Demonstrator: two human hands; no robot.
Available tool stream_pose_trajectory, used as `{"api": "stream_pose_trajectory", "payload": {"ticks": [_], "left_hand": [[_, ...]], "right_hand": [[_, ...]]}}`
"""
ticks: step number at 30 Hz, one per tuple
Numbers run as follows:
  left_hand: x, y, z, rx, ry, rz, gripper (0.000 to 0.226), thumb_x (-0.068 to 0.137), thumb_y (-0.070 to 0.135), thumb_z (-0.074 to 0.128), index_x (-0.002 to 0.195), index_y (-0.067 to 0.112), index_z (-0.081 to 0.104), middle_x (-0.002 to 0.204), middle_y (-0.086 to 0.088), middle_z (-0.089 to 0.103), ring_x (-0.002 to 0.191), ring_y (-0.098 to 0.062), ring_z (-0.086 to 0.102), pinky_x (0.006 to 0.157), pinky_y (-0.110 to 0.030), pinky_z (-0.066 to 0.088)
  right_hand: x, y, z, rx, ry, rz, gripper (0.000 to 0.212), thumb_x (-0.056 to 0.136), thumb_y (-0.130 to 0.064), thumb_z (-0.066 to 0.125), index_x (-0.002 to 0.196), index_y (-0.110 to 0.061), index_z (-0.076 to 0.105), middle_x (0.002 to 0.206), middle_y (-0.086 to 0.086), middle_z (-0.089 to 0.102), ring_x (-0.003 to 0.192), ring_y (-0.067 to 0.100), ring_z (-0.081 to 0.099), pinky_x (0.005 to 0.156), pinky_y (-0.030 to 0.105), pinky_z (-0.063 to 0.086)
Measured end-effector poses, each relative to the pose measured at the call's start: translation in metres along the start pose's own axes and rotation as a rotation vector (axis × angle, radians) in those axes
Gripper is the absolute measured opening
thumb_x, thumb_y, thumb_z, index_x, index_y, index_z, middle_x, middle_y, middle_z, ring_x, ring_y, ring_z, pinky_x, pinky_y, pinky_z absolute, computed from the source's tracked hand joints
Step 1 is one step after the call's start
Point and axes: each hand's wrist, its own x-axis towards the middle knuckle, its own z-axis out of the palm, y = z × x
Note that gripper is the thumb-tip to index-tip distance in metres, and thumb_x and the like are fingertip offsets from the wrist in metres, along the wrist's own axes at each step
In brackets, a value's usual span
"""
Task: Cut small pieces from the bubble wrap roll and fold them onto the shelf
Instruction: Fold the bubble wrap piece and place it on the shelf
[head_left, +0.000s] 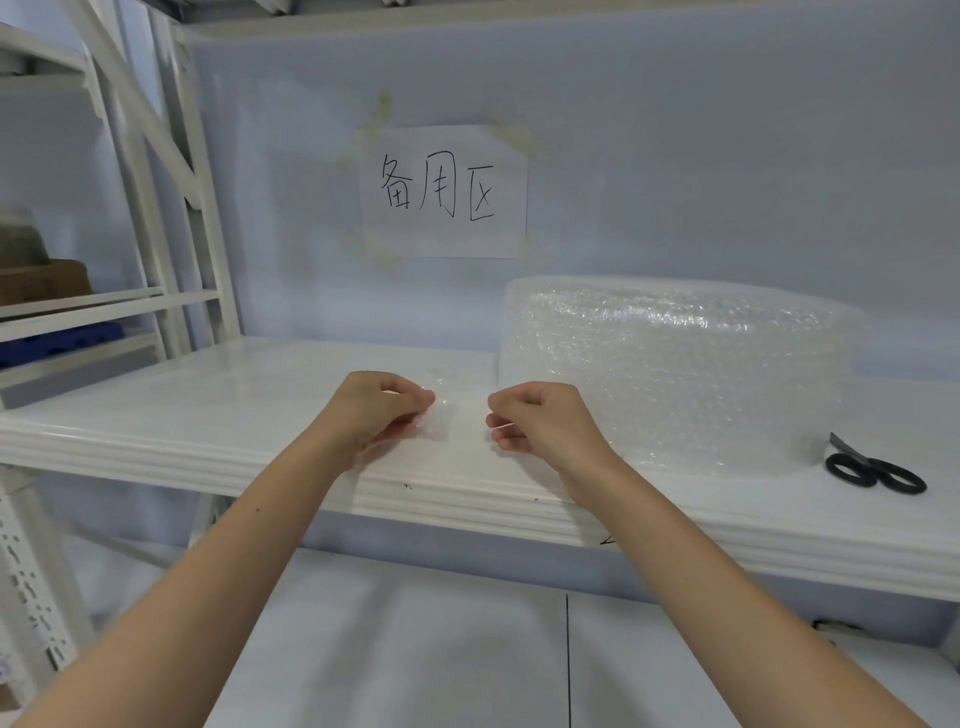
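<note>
A big roll of clear bubble wrap (675, 369) stands on the white shelf (208, 405) at the right. A small clear piece of bubble wrap (441, 410) lies on the shelf in front of me, hard to see against the white. My left hand (382, 410) pinches its left edge with curled fingers. My right hand (540, 421) is curled at its right side, fingertips pinched together, seemingly on the piece's edge. Black-handled scissors (872, 470) lie on the shelf right of the roll, away from both hands.
A paper sign (444, 192) with handwritten characters is taped to the back wall. White rack posts (171, 208) rise at the left, with a brown box (41, 280) on the neighbouring rack. A lower shelf (415, 649) lies beneath my arms.
</note>
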Motion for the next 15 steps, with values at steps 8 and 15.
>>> {"api": "stream_pose_trajectory", "payload": {"ticks": [8, 15], "left_hand": [[0.025, -0.009, -0.028, 0.556, 0.213, 0.087, 0.019, 0.083, 0.021, 0.076, 0.081, 0.002, 0.074, 0.076, -0.01, 0.072, 0.074, -0.025, 0.065, 0.076, -0.032, 0.053], [0.032, -0.012, -0.037, 0.691, 0.262, 0.062, 0.033, 0.085, 0.027, 0.072, 0.062, 0.003, 0.069, 0.063, -0.011, 0.065, 0.066, -0.029, 0.06, 0.064, -0.032, 0.049]], "right_hand": [[0.006, 0.0, 0.008, -0.104, -0.014, -0.075, 0.013, 0.087, -0.01, 0.06, 0.081, -0.012, 0.071, 0.079, 0.007, 0.071, 0.066, 0.017, 0.066, 0.072, 0.029, 0.058], [0.009, 0.002, 0.008, -0.136, 0.005, -0.103, 0.012, 0.086, -0.008, 0.059, 0.085, -0.009, 0.072, 0.079, 0.009, 0.073, 0.066, 0.018, 0.067, 0.073, 0.032, 0.059]]}}
